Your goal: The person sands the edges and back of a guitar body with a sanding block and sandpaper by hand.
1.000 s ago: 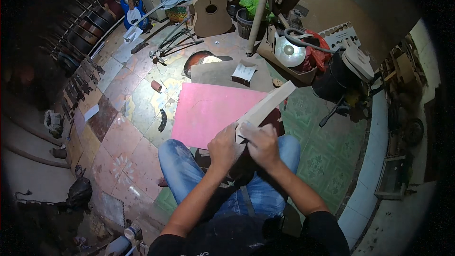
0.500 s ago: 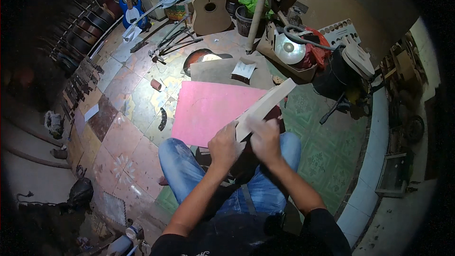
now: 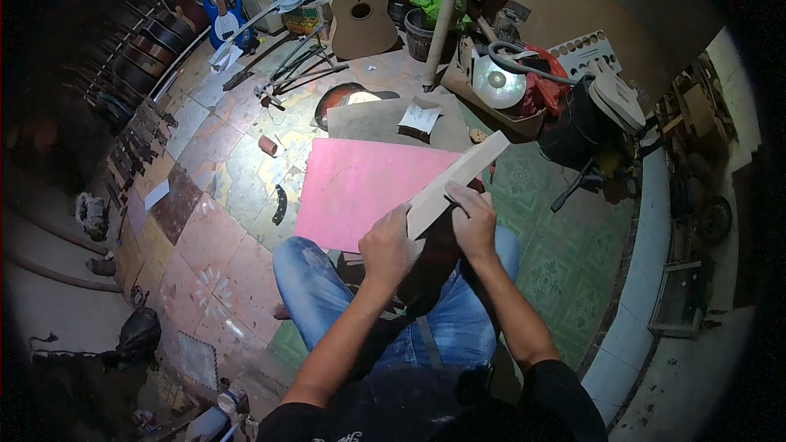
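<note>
The left hand [image 3: 388,247] curls its fingers around the near end of a long pale block [image 3: 449,190], which slants toward the far right, while the right hand [image 3: 474,226] rests bent fingers along its right side; whether they pinch anything, I cannot tell. Beyond lies a pink board [image 3: 360,188], then, far off, a tan guitar body [image 3: 360,34].

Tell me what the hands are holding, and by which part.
A long, straight, pale wooden-looking block: the left hand grips its near end; the right hand touches its right side near the middle.
</note>
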Available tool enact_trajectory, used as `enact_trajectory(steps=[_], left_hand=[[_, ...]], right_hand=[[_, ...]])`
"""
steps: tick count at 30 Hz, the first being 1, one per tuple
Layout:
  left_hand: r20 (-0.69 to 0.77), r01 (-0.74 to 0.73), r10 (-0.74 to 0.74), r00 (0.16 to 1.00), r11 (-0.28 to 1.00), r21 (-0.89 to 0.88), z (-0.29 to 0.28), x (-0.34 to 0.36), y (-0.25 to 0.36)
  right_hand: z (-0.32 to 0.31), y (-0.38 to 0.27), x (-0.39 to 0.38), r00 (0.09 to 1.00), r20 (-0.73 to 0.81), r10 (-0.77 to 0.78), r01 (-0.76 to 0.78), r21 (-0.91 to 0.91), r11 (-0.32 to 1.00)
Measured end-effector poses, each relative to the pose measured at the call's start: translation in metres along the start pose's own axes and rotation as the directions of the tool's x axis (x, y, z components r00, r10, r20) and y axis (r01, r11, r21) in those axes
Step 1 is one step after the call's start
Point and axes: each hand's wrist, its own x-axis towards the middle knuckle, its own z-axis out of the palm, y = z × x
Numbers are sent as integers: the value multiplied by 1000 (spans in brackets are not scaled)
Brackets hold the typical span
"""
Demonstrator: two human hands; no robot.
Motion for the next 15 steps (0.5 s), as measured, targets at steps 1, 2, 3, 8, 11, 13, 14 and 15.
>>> enact_trajectory(steps=[1, 2, 3, 8, 11, 13, 14, 15], left_hand=[[-5, -19, 19, 1000, 1000, -3, 0, 1, -2], [-15, -16, 16, 1000, 1000, 6, 1, 4, -6], [-15, 29, -29, 999, 999, 23, 0, 1, -15], [-22, 3, -3, 1000, 1000, -4, 0, 1, -5], [-19, 21, -21, 1000, 1000, -7, 1, 6, -9], [-19, 47, -47, 999, 999, 3, -4, 0, -17], [-12, 43, -43, 999, 999, -3, -5, 0, -13], [-2, 37, -37, 999, 999, -10, -7, 0, -8]], right_hand=[[4, -10, -6, 999, 19, -43, 43, -19, 999], [9, -24, -9, 995, 39, -93, 94, -29, 995], [3, -52, -14, 979, 126, -163, 163, 12, 987], [4, 0, 6, 999, -40, 5, -6, -16, 1000], [8, -28, -12, 998, 30, -60, 60, -8, 998], [1, -63, -16, 973, 83, -214, 210, 53, 976], [1, -49, -16, 975, 82, -207, 204, 45, 978], [5, -21, -12, 992, 31, -125, 124, 18, 992]])
